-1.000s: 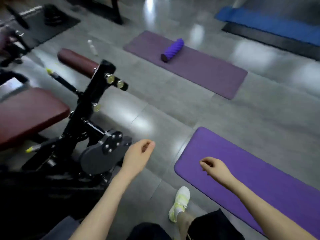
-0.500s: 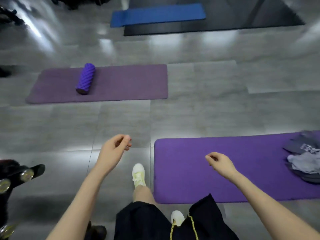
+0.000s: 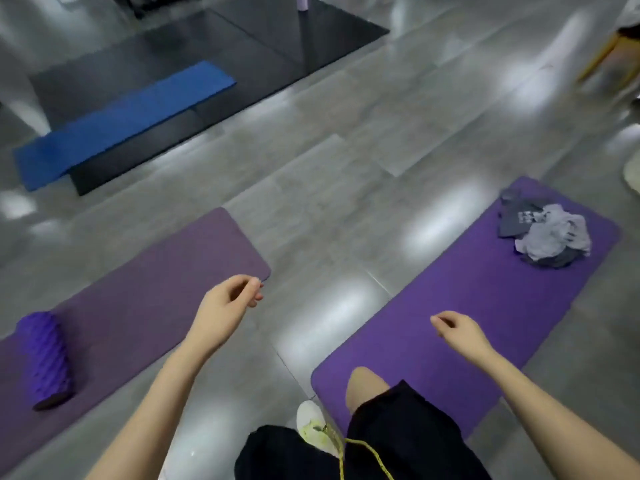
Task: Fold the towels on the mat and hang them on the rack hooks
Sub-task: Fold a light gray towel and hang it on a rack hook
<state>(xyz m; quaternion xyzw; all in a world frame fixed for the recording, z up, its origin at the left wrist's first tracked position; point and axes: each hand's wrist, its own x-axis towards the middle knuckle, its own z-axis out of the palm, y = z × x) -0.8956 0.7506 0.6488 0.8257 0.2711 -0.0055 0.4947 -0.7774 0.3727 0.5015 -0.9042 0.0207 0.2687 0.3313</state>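
Far left: roller (image 3: 45,358) lying on dull mat (image 3: 138,289). Left grip (image 3: 225,306) loosely curled, empty, near that mat's corner. Right grip (image 3: 457,332) slack, empty, above bright mat (image 3: 485,306). Towels (image 3: 543,233) heaped unfolded at its far end, well apart from both.

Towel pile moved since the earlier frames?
No. The towel pile lies at the same end of the bright purple mat as before, the end farthest from the hands. Only the camera turned.

towels (image 3: 543,233) on far end of right mat (image 3: 467,306), 1 o'clock | roller (image 3: 45,358) on left mat (image 3: 138,289), 10 o'clock | far mat (image 3: 121,123) behind left mat, 11 o'clock | right hand (image 3: 460,334) above right mat
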